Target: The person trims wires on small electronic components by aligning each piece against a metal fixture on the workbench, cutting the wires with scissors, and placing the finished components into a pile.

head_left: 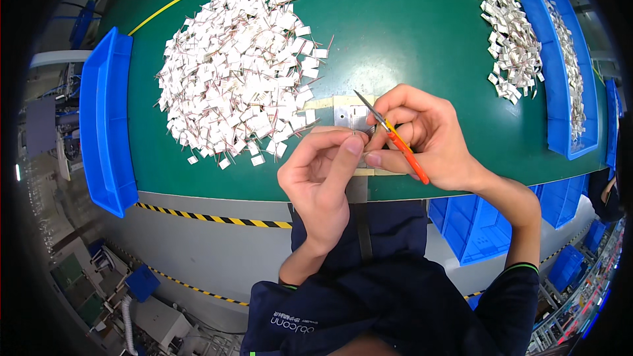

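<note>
My left hand (324,170) is closed in a pinch, thumb against forefinger, on something too small and covered to make out. Close beside it, my right hand (428,133) grips a slim hand tool (407,153) with an orange-red and yellow handle. Its dark pointed tip slants up to the left, past the fingers. The fingertips of both hands nearly meet over a metal plate (342,117), which they partly hide. A large heap of small white rectangular pieces with thin dark and reddish leads (231,66) lies to the left of my hands.
Another pile of white pieces (511,46) lies at the far right of the green table (395,26), beside a long blue bin (560,92) holding more. One blue bin (105,125) stands at the left edge. Blue crates (471,227) are below the table's near edge.
</note>
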The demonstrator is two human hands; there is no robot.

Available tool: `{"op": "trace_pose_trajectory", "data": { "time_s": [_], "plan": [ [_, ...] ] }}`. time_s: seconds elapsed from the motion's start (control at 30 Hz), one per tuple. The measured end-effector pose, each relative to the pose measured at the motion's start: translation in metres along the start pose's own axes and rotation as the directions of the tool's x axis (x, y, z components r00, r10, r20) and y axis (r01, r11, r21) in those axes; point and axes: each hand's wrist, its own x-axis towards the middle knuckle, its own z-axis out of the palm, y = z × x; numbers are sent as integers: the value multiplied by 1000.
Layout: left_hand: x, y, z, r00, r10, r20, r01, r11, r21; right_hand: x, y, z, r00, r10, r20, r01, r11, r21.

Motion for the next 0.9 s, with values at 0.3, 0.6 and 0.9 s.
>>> {"op": "trace_pose_trajectory", "data": {
  "time_s": [0.3,0.6,0.9],
  "plan": [
    [-4,6,-1,999,8,38,-8,1000,3,0,-3,-5,994,54,91,-52,998,-34],
    [-5,11,-12,993,-23,116,34,995,-91,3,-6,-16,936,82,343,-135,982,135],
    [-6,13,-16,988,-59,145,72,994,-84,2,-9,-17,922,114,370,-130,991,17]
  ]
}}
